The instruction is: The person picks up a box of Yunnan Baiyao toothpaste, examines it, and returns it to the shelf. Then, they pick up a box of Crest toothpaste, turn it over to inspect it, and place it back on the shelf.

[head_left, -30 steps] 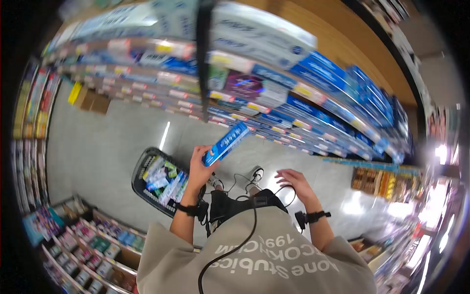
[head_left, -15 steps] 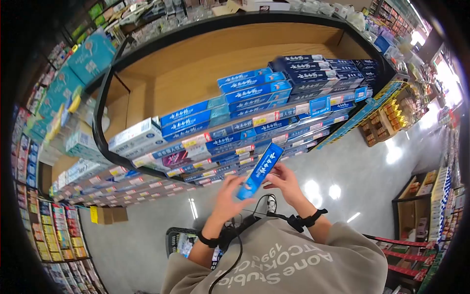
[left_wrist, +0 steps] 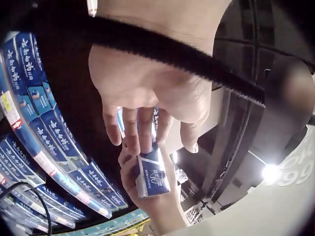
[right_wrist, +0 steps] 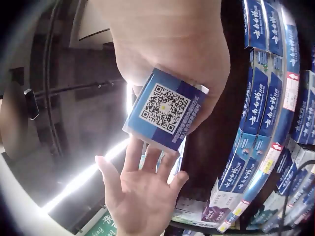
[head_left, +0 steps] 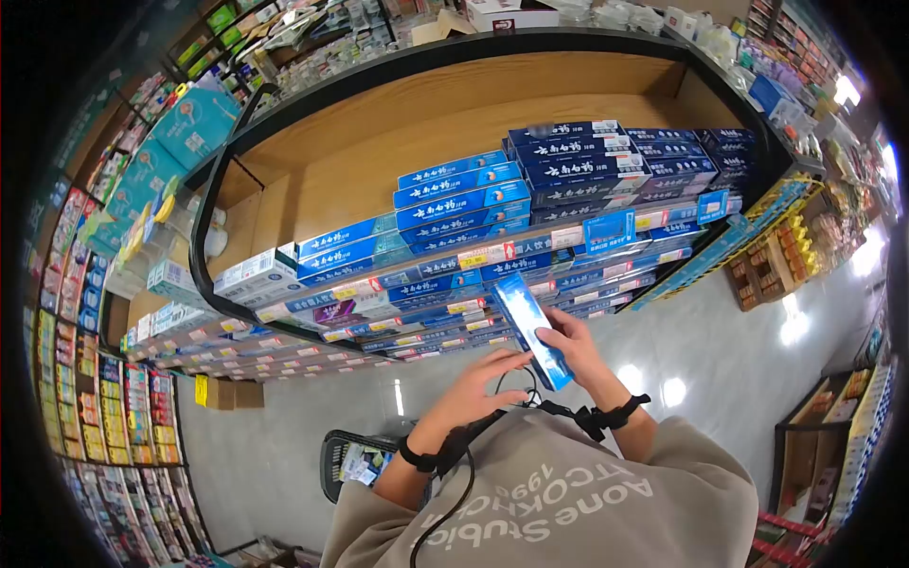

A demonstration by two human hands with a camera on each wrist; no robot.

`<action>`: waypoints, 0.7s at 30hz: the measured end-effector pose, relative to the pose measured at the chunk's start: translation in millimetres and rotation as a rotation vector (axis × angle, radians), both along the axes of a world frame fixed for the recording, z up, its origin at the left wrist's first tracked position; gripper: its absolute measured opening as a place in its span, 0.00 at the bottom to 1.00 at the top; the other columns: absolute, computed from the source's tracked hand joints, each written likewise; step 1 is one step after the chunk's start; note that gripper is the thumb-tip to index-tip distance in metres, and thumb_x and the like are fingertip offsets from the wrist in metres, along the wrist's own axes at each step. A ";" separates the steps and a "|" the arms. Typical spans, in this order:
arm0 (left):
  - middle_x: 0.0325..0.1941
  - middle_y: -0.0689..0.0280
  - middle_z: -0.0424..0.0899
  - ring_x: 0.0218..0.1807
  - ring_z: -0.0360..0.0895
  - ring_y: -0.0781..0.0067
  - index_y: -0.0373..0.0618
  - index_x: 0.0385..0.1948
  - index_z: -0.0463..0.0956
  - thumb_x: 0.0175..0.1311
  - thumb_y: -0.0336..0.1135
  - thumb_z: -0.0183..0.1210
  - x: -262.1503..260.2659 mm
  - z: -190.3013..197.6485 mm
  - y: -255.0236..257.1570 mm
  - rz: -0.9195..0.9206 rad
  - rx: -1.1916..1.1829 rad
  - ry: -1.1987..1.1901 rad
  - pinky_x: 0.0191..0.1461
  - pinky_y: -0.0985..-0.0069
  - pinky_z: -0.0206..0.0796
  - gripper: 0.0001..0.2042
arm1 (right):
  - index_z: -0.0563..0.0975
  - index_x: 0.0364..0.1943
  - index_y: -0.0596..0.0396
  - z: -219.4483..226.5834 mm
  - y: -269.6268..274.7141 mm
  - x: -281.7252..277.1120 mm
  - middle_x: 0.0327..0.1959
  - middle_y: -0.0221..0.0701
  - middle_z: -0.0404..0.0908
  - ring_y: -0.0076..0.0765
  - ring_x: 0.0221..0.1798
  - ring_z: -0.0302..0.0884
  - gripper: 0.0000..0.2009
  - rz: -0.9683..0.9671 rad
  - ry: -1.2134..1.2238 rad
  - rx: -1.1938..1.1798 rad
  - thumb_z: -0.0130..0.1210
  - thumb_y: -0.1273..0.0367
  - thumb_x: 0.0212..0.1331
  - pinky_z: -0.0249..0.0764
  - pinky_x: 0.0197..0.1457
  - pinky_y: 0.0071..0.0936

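Note:
A long blue toothpaste box (head_left: pixel 519 312) is held up in front of the shelf, tilted, with light glaring off its face. My right hand (head_left: pixel 579 352) grips it around the side, thumb lying along the face. My left hand (head_left: pixel 472 390) is at its other side, fingers extended and fingertips right at the box. In the left wrist view, one box end (left_wrist: pixel 153 178) shows beneath those straight fingers. The right wrist view shows the other end, printed with a QR code (right_wrist: pixel 165 108), by the right palm; the left palm (right_wrist: pixel 142 196) faces up beyond it.
Stacks of blue toothpaste boxes (head_left: pixel 459 201) and darker navy boxes (head_left: pixel 578 161) stand on the curved shelf (head_left: pixel 379 104) ahead. A black shopping basket (head_left: pixel 329 466) with goods sits on the floor at lower left. A carton (head_left: pixel 232 394) lies by the shelf's left end.
The box has passed from my left hand to my right, and the left fingers have loosened. It has been turned to another face. The view has swung up toward the shelf.

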State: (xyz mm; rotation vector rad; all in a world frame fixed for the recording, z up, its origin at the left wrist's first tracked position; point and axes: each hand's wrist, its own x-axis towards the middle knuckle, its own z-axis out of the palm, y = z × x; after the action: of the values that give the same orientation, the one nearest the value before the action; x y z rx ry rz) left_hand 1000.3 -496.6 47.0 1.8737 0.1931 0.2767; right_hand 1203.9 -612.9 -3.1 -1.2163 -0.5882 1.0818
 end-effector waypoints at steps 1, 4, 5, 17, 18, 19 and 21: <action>0.60 0.58 0.81 0.61 0.79 0.61 0.43 0.63 0.77 0.60 0.30 0.70 -0.9 -0.3 1.0 0.059 0.078 -0.040 0.66 0.65 0.69 0.27 | 0.75 0.64 0.65 4.9 4.1 7.0 0.53 0.35 0.83 0.25 0.51 0.79 0.25 0.047 -0.033 0.012 0.64 0.69 0.65 0.75 0.55 0.25; 0.58 0.58 0.81 0.55 0.80 0.65 0.42 0.60 0.79 0.61 0.28 0.68 -7.1 4.0 16.0 0.277 0.216 -0.137 0.60 0.69 0.71 0.23 | 0.75 0.67 0.62 31.1 16.0 24.3 0.54 0.33 0.85 0.25 0.54 0.80 0.26 0.240 -0.130 0.059 0.64 0.69 0.64 0.76 0.58 0.26; 0.56 0.59 0.81 0.52 0.80 0.67 0.41 0.59 0.79 0.61 0.28 0.68 -11.4 10.4 23.2 0.379 0.190 -0.149 0.57 0.71 0.72 0.22 | 0.74 0.67 0.60 40.5 19.1 27.8 0.54 0.33 0.85 0.25 0.54 0.80 0.27 0.300 -0.154 0.076 0.64 0.69 0.65 0.76 0.59 0.27; 0.49 0.62 0.87 0.49 0.82 0.76 0.41 0.56 0.79 0.59 0.25 0.71 1.5 66.2 94.0 0.355 -0.115 -0.012 0.52 0.75 0.75 0.22 | 0.81 0.61 0.56 117.5 61.0 36.3 0.56 0.39 0.87 0.31 0.54 0.84 0.25 0.508 -0.420 0.010 0.72 0.71 0.56 0.78 0.61 0.32; 0.46 0.64 0.86 0.47 0.83 0.77 0.40 0.53 0.79 0.59 0.23 0.70 3.5 68.7 98.3 0.373 -0.172 -0.072 0.52 0.76 0.75 0.19 | 0.79 0.64 0.58 131.7 61.6 40.4 0.58 0.40 0.85 0.33 0.59 0.82 0.29 0.533 -0.426 0.031 0.74 0.67 0.56 0.78 0.62 0.33; 0.45 0.64 0.86 0.46 0.82 0.77 0.39 0.53 0.79 0.59 0.22 0.70 6.1 74.1 103.7 0.402 -0.215 -0.134 0.51 0.77 0.75 0.19 | 0.78 0.64 0.58 133.4 63.6 45.6 0.60 0.39 0.84 0.33 0.60 0.81 0.30 0.482 -0.422 0.143 0.74 0.65 0.56 0.78 0.62 0.34; 0.43 0.66 0.85 0.44 0.82 0.78 0.38 0.53 0.78 0.58 0.20 0.69 10.7 90.7 114.8 0.473 -0.304 -0.259 0.49 0.79 0.74 0.20 | 0.76 0.65 0.59 132.8 66.2 59.7 0.63 0.38 0.82 0.33 0.62 0.79 0.32 0.393 -0.420 0.369 0.73 0.61 0.57 0.78 0.63 0.35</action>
State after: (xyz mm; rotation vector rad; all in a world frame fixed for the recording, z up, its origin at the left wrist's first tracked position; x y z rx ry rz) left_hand 1011.0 -381.8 137.7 1.4560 0.4740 0.7657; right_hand 1263.6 -546.7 129.7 -1.0236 -1.3338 0.9801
